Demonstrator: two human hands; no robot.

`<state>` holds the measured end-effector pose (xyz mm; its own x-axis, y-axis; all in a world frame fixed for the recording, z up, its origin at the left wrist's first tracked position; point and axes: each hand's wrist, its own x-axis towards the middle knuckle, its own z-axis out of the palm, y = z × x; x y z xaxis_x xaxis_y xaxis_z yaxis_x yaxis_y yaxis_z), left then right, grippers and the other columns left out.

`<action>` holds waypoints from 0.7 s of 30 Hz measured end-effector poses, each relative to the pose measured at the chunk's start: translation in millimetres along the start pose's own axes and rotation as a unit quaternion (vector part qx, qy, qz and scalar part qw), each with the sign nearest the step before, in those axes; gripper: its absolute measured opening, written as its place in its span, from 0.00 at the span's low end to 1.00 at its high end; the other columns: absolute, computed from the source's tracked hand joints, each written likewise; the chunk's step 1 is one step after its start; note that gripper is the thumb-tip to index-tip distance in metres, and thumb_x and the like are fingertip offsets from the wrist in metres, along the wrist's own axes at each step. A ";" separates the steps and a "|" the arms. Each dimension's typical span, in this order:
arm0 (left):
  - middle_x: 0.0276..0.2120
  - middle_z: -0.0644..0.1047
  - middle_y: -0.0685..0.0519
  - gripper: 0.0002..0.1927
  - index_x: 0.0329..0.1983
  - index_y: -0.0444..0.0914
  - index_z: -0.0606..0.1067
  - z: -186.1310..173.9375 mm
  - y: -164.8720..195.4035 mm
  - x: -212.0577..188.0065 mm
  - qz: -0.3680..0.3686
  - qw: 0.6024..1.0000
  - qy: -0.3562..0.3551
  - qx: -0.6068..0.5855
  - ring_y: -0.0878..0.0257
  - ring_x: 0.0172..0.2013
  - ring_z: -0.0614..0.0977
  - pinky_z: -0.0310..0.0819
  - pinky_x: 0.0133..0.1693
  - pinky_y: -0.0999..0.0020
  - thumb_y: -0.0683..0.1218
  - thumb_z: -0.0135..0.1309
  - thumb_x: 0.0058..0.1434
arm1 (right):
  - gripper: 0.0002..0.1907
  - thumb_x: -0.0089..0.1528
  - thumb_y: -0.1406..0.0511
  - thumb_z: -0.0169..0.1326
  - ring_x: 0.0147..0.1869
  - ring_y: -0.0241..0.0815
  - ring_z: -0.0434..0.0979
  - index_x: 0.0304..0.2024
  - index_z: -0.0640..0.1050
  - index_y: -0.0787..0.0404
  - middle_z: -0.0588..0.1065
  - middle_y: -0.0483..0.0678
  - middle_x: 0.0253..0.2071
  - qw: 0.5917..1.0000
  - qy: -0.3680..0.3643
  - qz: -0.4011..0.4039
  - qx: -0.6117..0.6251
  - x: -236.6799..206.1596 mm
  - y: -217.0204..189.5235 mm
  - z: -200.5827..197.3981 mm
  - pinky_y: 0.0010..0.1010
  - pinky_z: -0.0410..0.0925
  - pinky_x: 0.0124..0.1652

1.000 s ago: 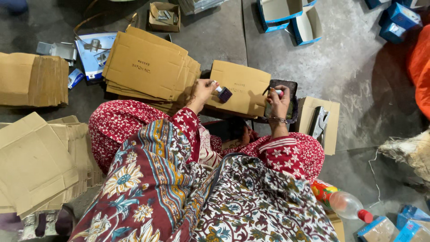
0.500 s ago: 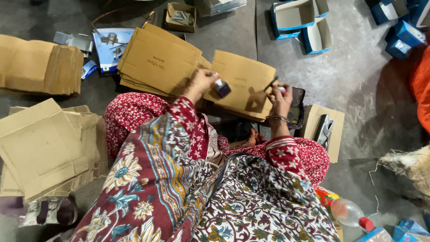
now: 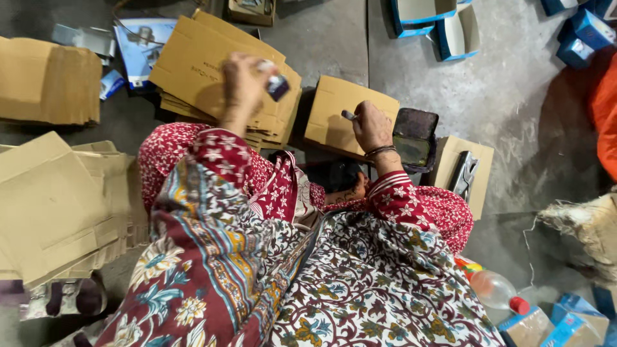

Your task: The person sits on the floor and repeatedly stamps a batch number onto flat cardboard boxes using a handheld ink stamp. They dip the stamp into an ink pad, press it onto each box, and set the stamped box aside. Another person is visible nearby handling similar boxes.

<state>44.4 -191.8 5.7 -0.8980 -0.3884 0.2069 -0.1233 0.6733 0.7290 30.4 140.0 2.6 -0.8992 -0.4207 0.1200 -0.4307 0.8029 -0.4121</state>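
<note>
The left hand (image 3: 241, 83) is raised over a stack of flattened cardboard sheets (image 3: 212, 71), fingers closed around a small dark blue and white object (image 3: 276, 85). The right hand (image 3: 371, 125) grips a thin pen-like tool (image 3: 349, 115) and rests on a flat brown carton (image 3: 347, 115) lying on the concrete floor (image 3: 501, 96), just beside a dark tray (image 3: 414, 135).

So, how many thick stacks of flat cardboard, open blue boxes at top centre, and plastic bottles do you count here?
Thick stacks of flat cardboard: 3
Open blue boxes: 2
Plastic bottles: 1
Total: 6
</note>
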 end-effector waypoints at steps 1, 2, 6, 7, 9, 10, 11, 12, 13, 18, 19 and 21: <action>0.44 0.80 0.43 0.17 0.40 0.39 0.84 17.2 13.3 -5.2 0.012 1.000 -0.023 0.001 0.48 0.50 0.76 0.70 0.52 0.55 0.53 0.72 0.53 | 0.11 0.60 0.66 0.61 0.43 0.57 0.76 0.42 0.73 0.56 0.75 0.50 0.36 0.998 -0.003 -0.023 -0.057 -3.9 2.5 4.2 0.50 0.64 0.39; 0.43 0.80 0.45 0.16 0.39 0.40 0.85 32.5 25.3 -10.1 0.025 0.999 -0.047 0.003 0.47 0.50 0.76 0.69 0.52 0.54 0.53 0.72 0.52 | 0.12 0.59 0.67 0.60 0.44 0.57 0.76 0.43 0.72 0.56 0.75 0.50 0.37 0.996 -0.011 -0.029 -0.089 -6.5 3.5 9.4 0.52 0.64 0.39; 0.38 0.82 0.44 0.15 0.41 0.40 0.83 71.1 49.8 -26.2 -0.012 0.992 -0.094 -0.078 0.47 0.42 0.82 0.75 0.46 0.56 0.50 0.69 0.53 | 0.14 0.59 0.69 0.57 0.48 0.60 0.74 0.47 0.70 0.56 0.74 0.53 0.43 0.992 -0.056 -0.012 -0.110 -9.2 3.4 25.7 0.53 0.65 0.43; 0.37 0.83 0.45 0.14 0.42 0.40 0.82 75.2 50.1 -29.8 -0.033 0.987 -0.113 -0.108 0.49 0.41 0.84 0.76 0.45 0.57 0.50 0.68 0.55 | 0.15 0.60 0.69 0.57 0.49 0.61 0.74 0.48 0.70 0.57 0.73 0.54 0.44 0.993 -0.073 0.006 -0.089 -10.5 3.2 27.7 0.53 0.65 0.44; 0.35 0.84 0.45 0.13 0.42 0.40 0.82 82.3 49.9 -33.9 -0.042 0.986 -0.115 -0.117 0.50 0.38 0.86 0.78 0.42 0.58 0.49 0.66 0.56 | 0.21 0.53 0.70 0.57 0.49 0.62 0.73 0.48 0.70 0.59 0.73 0.56 0.43 0.994 -0.080 -0.003 -0.074 -12.8 2.6 26.6 0.53 0.65 0.43; 0.34 0.84 0.45 0.13 0.42 0.40 0.81 85.0 49.6 -34.1 -0.041 0.985 -0.113 -0.121 0.50 0.37 0.86 0.79 0.40 0.59 0.49 0.66 0.57 | 0.23 0.50 0.70 0.57 0.49 0.62 0.73 0.48 0.69 0.60 0.73 0.57 0.43 0.995 -0.077 -0.009 -0.066 -13.3 1.2 24.8 0.53 0.65 0.42; 0.34 0.84 0.44 0.13 0.42 0.40 0.81 88.4 51.1 -33.3 -0.035 0.987 -0.106 -0.114 0.49 0.37 0.86 0.79 0.40 0.58 0.48 0.66 0.56 | 0.22 0.52 0.70 0.58 0.50 0.61 0.73 0.48 0.70 0.59 0.73 0.55 0.44 0.995 -0.083 -0.002 -0.064 -13.1 -0.6 22.2 0.53 0.65 0.43; 0.35 0.83 0.44 0.13 0.42 0.40 0.82 92.2 54.0 -32.3 -0.027 0.989 -0.097 -0.110 0.49 0.37 0.86 0.79 0.40 0.58 0.48 0.67 0.55 | 0.20 0.54 0.69 0.58 0.51 0.61 0.74 0.49 0.70 0.57 0.73 0.54 0.44 0.994 -0.086 0.005 -0.063 -12.1 -3.0 19.1 0.53 0.65 0.44; 0.35 0.83 0.43 0.14 0.42 0.40 0.82 95.7 57.6 -30.2 -0.017 0.991 -0.086 -0.104 0.48 0.37 0.86 0.79 0.40 0.58 0.47 0.67 0.54 | 0.19 0.56 0.69 0.58 0.51 0.60 0.74 0.49 0.70 0.56 0.73 0.53 0.44 0.994 -0.087 0.011 -0.063 -9.8 -5.6 15.7 0.53 0.65 0.45; 0.36 0.83 0.43 0.15 0.44 0.40 0.80 115.8 89.4 -25.8 0.037 0.989 -0.091 -0.111 0.47 0.38 0.85 0.79 0.41 0.56 0.47 0.67 0.54 | 0.16 0.66 0.55 0.61 0.49 0.61 0.77 0.46 0.73 0.55 0.77 0.56 0.43 0.992 -0.084 0.099 -0.009 6.8 -4.7 -12.6 0.51 0.68 0.45; 0.36 0.83 0.43 0.15 0.45 0.41 0.80 119.2 94.7 -30.6 0.048 0.988 -0.097 -0.115 0.47 0.38 0.85 0.79 0.41 0.56 0.47 0.67 0.54 | 0.17 0.67 0.52 0.61 0.48 0.62 0.77 0.46 0.73 0.55 0.77 0.57 0.43 0.986 -0.087 0.143 0.019 4.7 -0.6 -19.0 0.49 0.69 0.45; 0.36 0.82 0.42 0.16 0.46 0.40 0.79 128.9 107.0 -39.4 0.078 0.985 -0.118 -0.099 0.45 0.39 0.84 0.78 0.41 0.54 0.46 0.66 0.55 | 0.13 0.64 0.61 0.58 0.45 0.59 0.80 0.49 0.72 0.57 0.80 0.54 0.42 0.984 -0.007 0.161 0.075 -8.6 23.9 -35.4 0.47 0.70 0.40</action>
<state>12.1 -23.3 -8.6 -0.9757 -0.1166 0.1856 0.0880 0.5674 0.8187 25.1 177.7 23.7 -0.9855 -0.1617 -0.0513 -0.1065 0.8251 -0.5548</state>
